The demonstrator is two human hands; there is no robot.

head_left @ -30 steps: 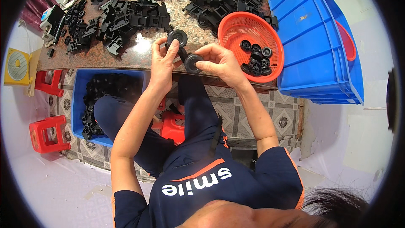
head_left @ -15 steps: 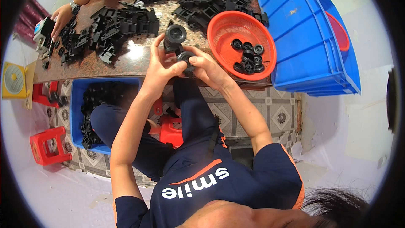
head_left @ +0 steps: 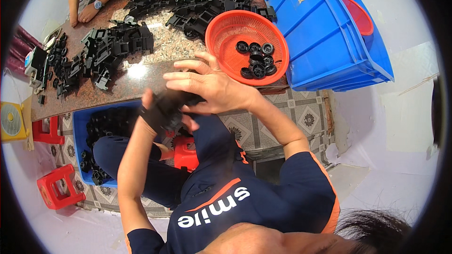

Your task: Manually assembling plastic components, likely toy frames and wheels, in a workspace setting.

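The left hand (head_left: 157, 115) is curled around a black plastic part (head_left: 169, 108), which is in front of the palm. Both are blurry, so the small bits of the part are hard to see. The right hand (head_left: 212, 87) is over the other end of the part, with its fingers spread and its thumb low. It looks like it touches the part, but I cannot tell if it grips it. The part is up above the lap, by the near edge of the stone table (head_left: 162, 73).

Just past the right hand is a round red basket (head_left: 283, 61) with small black wheels (head_left: 257, 59) in it. A tall blue bin (head_left: 325, 33) is right beside the basket. On the table there is a messy pile of black plastic frames (head_left: 103, 47) to the left, and another pile (head_left: 202, 7) farther back. More black parts (head_left: 56, 59) are at the far left.

A co-worker's hands (head_left: 87, 14) are close together at the back, and one wrist has a watch (head_left: 98, 4). Under the table, a blue tub (head_left: 79, 143) holds lots of black pieces (head_left: 113, 120). A red stool (head_left: 59, 186) is beside it on the floor.
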